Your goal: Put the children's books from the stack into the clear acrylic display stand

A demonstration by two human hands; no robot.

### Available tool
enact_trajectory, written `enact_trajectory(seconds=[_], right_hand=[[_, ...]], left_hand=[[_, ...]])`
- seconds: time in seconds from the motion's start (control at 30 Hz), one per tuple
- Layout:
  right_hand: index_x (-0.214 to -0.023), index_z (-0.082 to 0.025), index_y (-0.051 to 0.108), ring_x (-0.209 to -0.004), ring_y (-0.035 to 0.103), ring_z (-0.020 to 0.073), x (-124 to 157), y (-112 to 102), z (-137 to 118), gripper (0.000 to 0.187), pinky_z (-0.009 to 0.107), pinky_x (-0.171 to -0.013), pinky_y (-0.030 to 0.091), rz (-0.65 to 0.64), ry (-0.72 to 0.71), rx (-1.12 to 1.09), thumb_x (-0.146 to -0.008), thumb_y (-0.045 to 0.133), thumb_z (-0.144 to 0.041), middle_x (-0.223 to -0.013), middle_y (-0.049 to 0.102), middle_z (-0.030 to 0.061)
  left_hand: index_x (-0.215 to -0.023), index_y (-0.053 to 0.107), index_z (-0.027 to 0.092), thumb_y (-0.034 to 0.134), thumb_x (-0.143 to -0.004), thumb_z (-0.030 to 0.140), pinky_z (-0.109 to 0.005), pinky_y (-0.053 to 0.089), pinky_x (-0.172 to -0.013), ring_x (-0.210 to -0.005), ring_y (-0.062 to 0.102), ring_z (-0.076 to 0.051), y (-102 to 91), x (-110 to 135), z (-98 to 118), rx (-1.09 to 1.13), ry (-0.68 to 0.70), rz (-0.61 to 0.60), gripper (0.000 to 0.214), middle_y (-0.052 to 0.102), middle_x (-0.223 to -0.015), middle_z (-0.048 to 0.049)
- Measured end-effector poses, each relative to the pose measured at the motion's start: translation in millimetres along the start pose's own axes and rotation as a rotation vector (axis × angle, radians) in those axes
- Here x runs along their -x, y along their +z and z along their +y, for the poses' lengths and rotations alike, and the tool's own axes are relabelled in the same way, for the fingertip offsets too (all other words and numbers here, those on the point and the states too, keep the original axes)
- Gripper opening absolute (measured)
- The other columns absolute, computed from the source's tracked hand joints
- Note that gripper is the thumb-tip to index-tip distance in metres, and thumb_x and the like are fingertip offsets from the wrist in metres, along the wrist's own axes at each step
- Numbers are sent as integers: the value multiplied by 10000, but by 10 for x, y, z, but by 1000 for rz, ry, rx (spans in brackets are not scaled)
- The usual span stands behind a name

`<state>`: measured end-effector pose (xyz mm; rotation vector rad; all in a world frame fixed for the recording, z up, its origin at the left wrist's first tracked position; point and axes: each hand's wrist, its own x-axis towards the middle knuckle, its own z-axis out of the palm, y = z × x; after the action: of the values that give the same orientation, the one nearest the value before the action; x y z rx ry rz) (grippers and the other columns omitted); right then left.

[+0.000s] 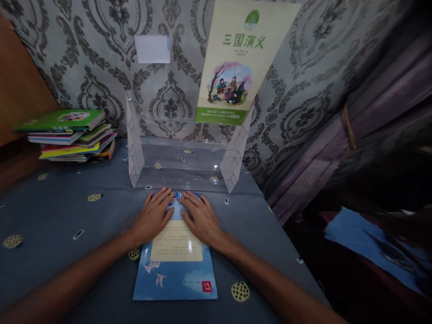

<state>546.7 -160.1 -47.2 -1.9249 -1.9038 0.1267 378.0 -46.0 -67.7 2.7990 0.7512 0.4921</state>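
A blue book point(178, 279) with a cream text panel and a small red mark lies flat on the table in front of me. My left hand point(153, 214) rests on its upper left part, fingers stretched toward the far edge. On the upper right part lies my right hand point(201, 217), its fingers also laid flat. Just beyond the fingertips stands a clear acrylic rack point(182, 179) with stepped shelves. A cream and green book point(237, 63) with Chinese characters and a picture of seated figures stands upright at the rack's back right.
A stack of books point(70, 133) sits at the back left beside a wooden panel point(22, 84). Patterned wallpaper with a white paper point(152, 49) rises behind the rack. A tied purple curtain point(330, 142) hangs at right. Blue cloth point(365, 243) lies beyond the right edge of the table point(104, 219).
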Motion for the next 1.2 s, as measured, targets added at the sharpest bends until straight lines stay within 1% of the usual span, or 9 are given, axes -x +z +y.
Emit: enact_trajectory(seconds=[0.17,0.3,0.43,0.57,0.7,0.8,0.97,1.07,1.2], right_hand=[[-1387,-207,568,-1456,394,262,19,-35,-41,411,561,-1186,295,-15,65,31,-995,472,-284,-1494,533,111],[-1396,-203,561,-1463,384,276,37,-48,-53,423,577,-1182,296,-11,92,36,-994,469,-292,-1505,520,113],[-1388,-179,570,-1467,377,276,65,-57,-37,425,559,-1191,290,5,127,44,-989,471,-285,-1505,517,121],[-1390,-176,570,-1469,373,275,114,-85,-4,429,544,-1190,300,7,149,58,-994,460,-299,-1513,509,114],[-1389,-183,569,-1453,400,269,150,-94,35,433,534,-1181,320,18,130,63,-988,463,-306,-1507,517,115],[-1389,-180,568,-1444,412,268,158,-83,60,438,533,-1174,327,30,118,55,-984,462,-310,-1501,523,121],[-1359,-151,590,-1429,428,284,155,-69,93,433,533,-1170,316,61,133,24,-973,478,-310,-1480,541,144],[-1320,-158,617,-1377,487,283,147,-58,129,408,519,-1143,349,107,133,-17,-956,494,-293,-1450,572,147],[-1255,-188,652,-1285,563,268,130,-34,214,368,503,-1100,394,169,149,-119,-925,497,-238,-1396,622,123]], left_hand=[[-1440,494,186,342,-1023,356,-545,302,-1190,-1468,365,-262,-25,16,29,-42,2,-8,476,472,-1536,-107],[-1445,492,185,345,-1023,347,-557,307,-1185,-1468,366,-265,-85,24,79,-85,-17,-33,475,455,-1547,-106],[-1457,483,186,342,-1026,361,-546,311,-1187,-1474,356,-261,-154,23,108,-110,-33,-83,486,432,-1561,-101],[-1462,481,186,336,-1029,358,-549,319,-1183,-1479,348,-260,-181,27,108,-126,-35,-95,488,429,-1563,-98],[-1461,483,178,333,-1026,359,-555,334,-1172,-1480,344,-272,-179,41,113,-170,-48,-91,495,435,-1558,-100],[-1455,488,162,324,-1024,362,-573,341,-1159,-1472,353,-296,-170,53,124,-202,-54,-73,503,448,-1548,-120],[-1439,497,161,322,-1020,378,-591,354,-1139,-1455,374,-328,-155,66,120,-211,-44,-35,503,472,-1529,-142],[-1432,499,157,308,-1021,391,-614,351,-1131,-1448,381,-346,-158,64,108,-194,-36,-36,510,481,-1518,-153],[-1430,496,142,307,-1019,383,-632,330,-1138,-1459,359,-361,-179,55,110,-173,-39,-53,513,472,-1522,-167]])
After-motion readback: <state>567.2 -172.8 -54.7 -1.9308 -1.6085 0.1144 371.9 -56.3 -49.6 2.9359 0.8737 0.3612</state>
